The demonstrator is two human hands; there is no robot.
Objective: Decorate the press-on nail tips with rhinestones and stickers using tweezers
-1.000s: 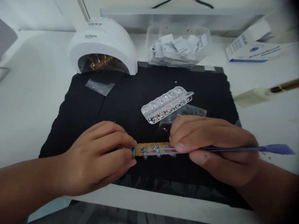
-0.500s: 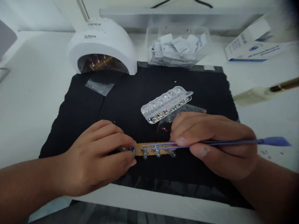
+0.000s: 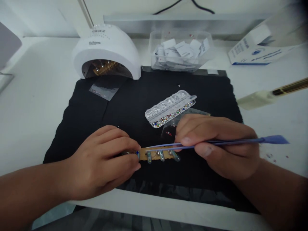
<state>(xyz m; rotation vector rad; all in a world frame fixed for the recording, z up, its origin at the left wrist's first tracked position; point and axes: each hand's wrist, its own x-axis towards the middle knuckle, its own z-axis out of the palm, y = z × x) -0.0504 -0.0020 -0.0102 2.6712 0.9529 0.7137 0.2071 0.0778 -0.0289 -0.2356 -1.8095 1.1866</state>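
My left hand (image 3: 106,160) is closed on the left end of a tan display strip (image 3: 143,154) lying on a black cloth. Several glossy false nails (image 3: 161,156) stand along the strip; the end under my fingers is partly hidden, and a blue stone shows there. In my right hand (image 3: 216,141) is a pair of blue-purple tweezers (image 3: 240,141), pinched between thumb and fingers. Their two arms are apart, and the tips hover at or over the nail nearest my left hand. Whether a small stone is between the tips I cannot make out.
Beyond my hands lies an opened rhinestone case (image 3: 170,109), beside a clear sticker sheet (image 3: 166,131). A white nail lamp (image 3: 108,48) with another strip inside stands back left. Behind are a plastic tub (image 3: 178,64) of packets and a white box (image 3: 255,51); a gold-capped bottle (image 3: 260,98) is right.
The tweezers' arms have spread wider, with the upper tip lifting off the nail. The view has shifted slightly; my left hand keeps its hold on the strip.
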